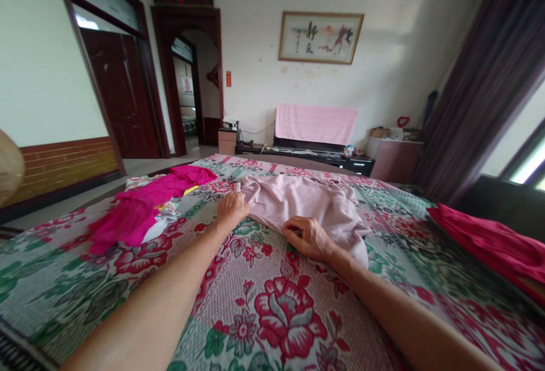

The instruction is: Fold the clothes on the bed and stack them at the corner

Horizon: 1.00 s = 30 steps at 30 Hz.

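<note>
A pale pink garment (306,203) lies spread on a bed covered with a floral spread (264,303). My left hand (232,206) rests at the garment's left edge, fingers curled over the cloth near a corner. My right hand (309,237) is closed in a pinch on the garment's near edge. Both forearms reach forward over the bed.
A pile of bright magenta clothes (145,206) lies at the left on the bed. A red folded cloth (489,243) sits at the right edge. Beyond the bed stand a low cabinet with a pink towel (315,124), a doorway (187,92) and dark curtains (481,87).
</note>
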Tool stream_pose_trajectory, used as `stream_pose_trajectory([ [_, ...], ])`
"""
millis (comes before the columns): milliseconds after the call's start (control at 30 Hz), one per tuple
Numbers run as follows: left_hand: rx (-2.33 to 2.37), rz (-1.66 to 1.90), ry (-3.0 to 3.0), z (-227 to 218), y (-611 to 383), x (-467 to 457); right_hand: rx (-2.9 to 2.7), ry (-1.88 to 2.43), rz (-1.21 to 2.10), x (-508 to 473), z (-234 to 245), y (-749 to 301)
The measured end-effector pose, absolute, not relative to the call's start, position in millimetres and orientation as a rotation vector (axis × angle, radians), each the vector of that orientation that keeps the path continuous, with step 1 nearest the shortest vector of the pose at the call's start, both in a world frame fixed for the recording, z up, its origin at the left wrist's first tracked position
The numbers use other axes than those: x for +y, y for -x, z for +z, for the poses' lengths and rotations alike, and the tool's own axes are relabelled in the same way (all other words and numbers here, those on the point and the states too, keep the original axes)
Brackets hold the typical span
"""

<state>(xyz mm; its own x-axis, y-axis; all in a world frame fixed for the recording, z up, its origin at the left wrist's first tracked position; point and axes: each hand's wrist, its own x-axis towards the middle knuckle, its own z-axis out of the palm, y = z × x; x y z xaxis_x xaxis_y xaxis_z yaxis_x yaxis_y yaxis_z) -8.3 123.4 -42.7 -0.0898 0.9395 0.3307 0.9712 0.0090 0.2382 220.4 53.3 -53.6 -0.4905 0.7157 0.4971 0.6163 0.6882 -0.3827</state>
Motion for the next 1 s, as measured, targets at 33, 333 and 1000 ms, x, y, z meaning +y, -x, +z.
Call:
stream_pose_trajectory([
  [33,-2.183,-0.672,2.054,-43,9,123,-2.252,1.018,0.185,54,-54,-220],
  [333,-2.289,-0.989,1.988,-49,31,133,-2.241,1.167,0.06,50,-52,-217],
  [1000,-2.1,-1.241,1.811,-42,72,87,-2.234,1.118,0.07,45,-49,-219],
])
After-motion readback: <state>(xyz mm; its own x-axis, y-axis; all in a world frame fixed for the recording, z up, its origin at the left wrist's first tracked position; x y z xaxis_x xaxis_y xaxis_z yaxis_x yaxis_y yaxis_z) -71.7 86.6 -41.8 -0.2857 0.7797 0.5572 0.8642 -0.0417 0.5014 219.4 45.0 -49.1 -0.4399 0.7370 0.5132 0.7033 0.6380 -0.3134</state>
